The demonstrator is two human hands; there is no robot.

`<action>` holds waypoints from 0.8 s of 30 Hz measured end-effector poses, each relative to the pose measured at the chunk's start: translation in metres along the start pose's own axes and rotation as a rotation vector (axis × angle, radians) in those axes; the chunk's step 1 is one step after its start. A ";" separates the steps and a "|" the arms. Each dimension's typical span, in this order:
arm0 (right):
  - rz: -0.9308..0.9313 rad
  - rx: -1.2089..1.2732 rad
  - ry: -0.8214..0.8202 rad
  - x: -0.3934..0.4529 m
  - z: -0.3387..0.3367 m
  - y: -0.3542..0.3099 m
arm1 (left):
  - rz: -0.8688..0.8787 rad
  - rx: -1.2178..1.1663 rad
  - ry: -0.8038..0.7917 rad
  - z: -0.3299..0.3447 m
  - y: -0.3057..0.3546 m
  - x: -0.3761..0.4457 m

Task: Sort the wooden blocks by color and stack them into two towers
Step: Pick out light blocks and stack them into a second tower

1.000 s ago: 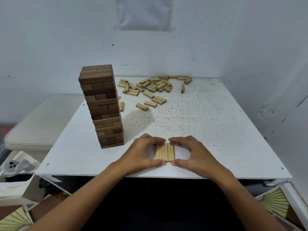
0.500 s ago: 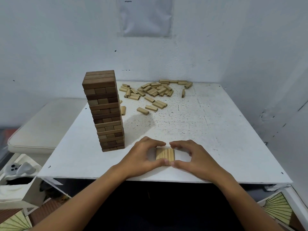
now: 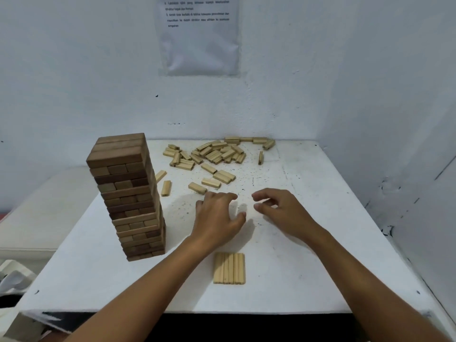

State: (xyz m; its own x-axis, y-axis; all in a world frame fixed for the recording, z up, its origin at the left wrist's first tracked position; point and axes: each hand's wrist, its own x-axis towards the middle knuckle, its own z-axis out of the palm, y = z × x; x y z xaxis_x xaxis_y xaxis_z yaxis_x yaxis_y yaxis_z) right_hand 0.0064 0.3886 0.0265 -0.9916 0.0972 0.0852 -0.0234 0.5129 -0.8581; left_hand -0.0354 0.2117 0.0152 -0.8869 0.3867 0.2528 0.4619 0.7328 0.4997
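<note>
A tall tower of dark brown wooden blocks [image 3: 128, 196] is seen standing on the left of the white speckled bench [image 3: 308, 243]. A flat row of pale wooden blocks [image 3: 229, 268] is laid side by side near the front edge. A loose pile of pale wooden blocks [image 3: 214, 154] is scattered at the far side. The left hand [image 3: 217, 215] and right hand [image 3: 278, 208] are held between row and pile, each grip released, fingers loosely curled, nothing grasped
</note>
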 end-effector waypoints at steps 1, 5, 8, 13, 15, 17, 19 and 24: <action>-0.002 -0.019 0.018 0.012 -0.002 0.001 | -0.011 0.050 -0.002 0.004 0.000 0.007; -0.054 -0.161 0.015 0.057 0.003 0.003 | -0.091 0.233 -0.030 0.017 -0.004 0.031; -0.127 -0.317 -0.069 0.086 0.017 0.000 | -0.166 0.365 -0.091 0.022 -0.010 0.043; -0.171 -0.600 -0.235 0.110 0.039 -0.003 | -0.230 0.433 -0.190 0.023 -0.014 0.050; -0.171 -0.681 -0.288 0.110 0.043 0.001 | -0.234 0.448 -0.204 0.023 -0.017 0.049; -0.186 -0.740 -0.276 0.107 0.044 0.006 | -0.216 0.441 -0.201 0.023 -0.017 0.048; -0.207 -0.812 -0.232 0.099 0.042 0.010 | -0.172 0.418 -0.185 0.021 -0.016 0.046; -0.208 -0.877 -0.073 0.062 0.025 0.023 | -0.061 0.336 -0.182 0.017 -0.009 0.038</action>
State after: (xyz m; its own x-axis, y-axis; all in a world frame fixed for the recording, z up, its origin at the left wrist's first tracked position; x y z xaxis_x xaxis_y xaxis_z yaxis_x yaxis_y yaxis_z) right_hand -0.0587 0.3855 -0.0007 -0.9845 -0.1092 0.1376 -0.1274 0.9830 -0.1319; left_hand -0.0728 0.2295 0.0065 -0.9110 0.4075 0.0643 0.4117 0.8885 0.2024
